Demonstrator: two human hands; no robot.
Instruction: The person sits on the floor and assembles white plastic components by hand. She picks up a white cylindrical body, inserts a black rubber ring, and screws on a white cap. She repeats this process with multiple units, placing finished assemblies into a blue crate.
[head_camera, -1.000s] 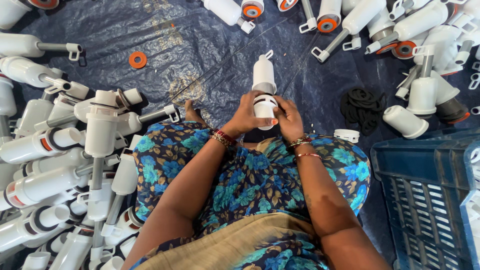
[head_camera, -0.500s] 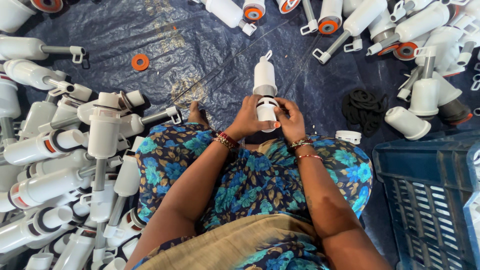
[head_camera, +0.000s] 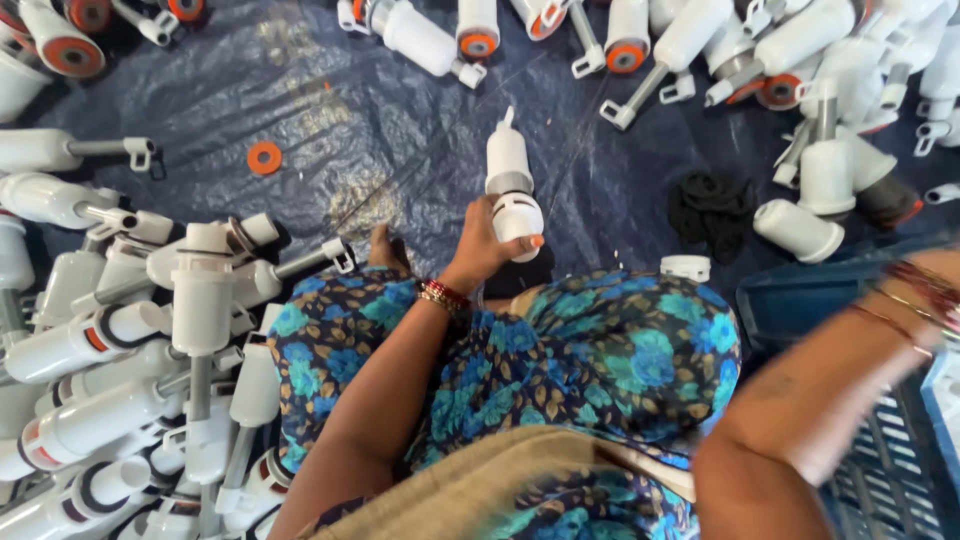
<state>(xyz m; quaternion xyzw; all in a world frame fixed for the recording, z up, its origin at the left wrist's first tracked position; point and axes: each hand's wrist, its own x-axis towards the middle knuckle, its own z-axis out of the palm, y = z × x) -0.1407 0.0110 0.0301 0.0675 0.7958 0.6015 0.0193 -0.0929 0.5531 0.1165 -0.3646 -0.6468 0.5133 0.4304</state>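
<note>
White plastic valve part (head_camera: 512, 190) upright on tarp (head_camera: 300, 90); left hand (head_camera: 485, 245) clamped round ribbed lower cap; likely light, stiff, smooth; grip at ribs; right hand out of frame, grip state unknown.

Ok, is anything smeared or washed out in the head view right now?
Head view: the right forearm is motion-blurred, its hand off frame at the right edge; the left hand and the white plastic valve body it grips look sharp; the blue tarp shows soft sheen on its creases, no harsh glare; the white parts along the top edge look bright, and straight parts near the corners bow slightly.
</note>
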